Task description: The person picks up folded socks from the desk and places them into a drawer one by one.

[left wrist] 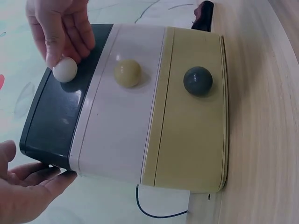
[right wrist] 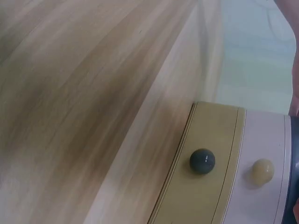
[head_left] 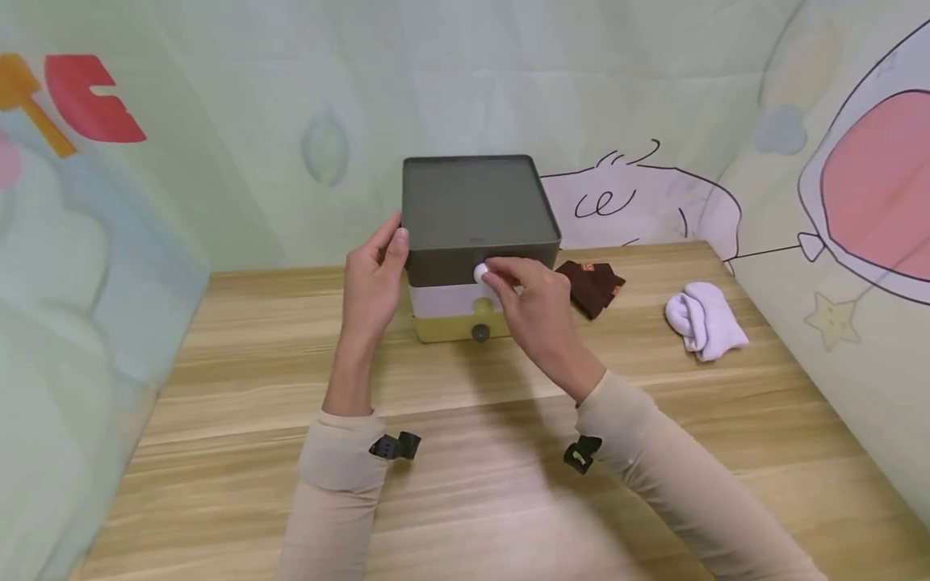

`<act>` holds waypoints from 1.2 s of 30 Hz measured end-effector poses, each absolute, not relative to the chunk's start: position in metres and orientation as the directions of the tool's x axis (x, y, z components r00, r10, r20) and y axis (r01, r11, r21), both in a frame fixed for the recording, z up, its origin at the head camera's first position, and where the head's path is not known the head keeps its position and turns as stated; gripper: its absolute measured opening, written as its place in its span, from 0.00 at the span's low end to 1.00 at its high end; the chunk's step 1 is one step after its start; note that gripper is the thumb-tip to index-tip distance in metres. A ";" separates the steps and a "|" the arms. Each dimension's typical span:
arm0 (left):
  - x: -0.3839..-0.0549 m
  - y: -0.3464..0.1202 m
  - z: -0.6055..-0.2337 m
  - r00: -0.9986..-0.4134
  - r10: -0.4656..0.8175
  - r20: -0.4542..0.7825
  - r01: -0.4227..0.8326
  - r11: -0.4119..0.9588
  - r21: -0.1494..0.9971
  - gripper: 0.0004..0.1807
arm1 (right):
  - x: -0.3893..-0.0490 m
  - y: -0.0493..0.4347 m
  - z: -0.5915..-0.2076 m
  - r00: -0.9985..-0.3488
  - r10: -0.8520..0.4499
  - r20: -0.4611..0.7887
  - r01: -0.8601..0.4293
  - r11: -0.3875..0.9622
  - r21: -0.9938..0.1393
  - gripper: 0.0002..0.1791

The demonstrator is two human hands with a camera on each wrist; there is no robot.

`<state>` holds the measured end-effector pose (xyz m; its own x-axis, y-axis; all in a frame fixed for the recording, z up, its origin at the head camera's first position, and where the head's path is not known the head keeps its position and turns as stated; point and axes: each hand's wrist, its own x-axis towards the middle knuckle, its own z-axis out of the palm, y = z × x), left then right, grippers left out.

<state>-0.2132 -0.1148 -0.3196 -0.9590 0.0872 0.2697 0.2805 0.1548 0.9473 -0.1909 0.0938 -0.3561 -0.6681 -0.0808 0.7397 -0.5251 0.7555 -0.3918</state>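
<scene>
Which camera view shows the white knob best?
The left wrist view: the white knob appears large there, nearly whole, with the right hand at its edge. The head view shows it small and partly covered by that hand. The right wrist view shows only a sliver of the dark drawer, not the knob.

This looks like a tabletop booth set up for handling things; whether it stands in a home or a studio cannot be told. Pale cartoon-printed sheets [head_left: 240,161], creased like cloth, rise along 3 edges of the wood-grain table [head_left: 218,452], with a balloon print [head_left: 879,194] beyond its right edge.
</scene>
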 end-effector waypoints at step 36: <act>-0.220 -0.113 -0.322 -0.962 0.068 0.265 0.271 0.108 0.956 0.28 | -0.110 0.069 -0.421 -0.941 0.320 0.109 -0.107 0.023 -0.994 0.12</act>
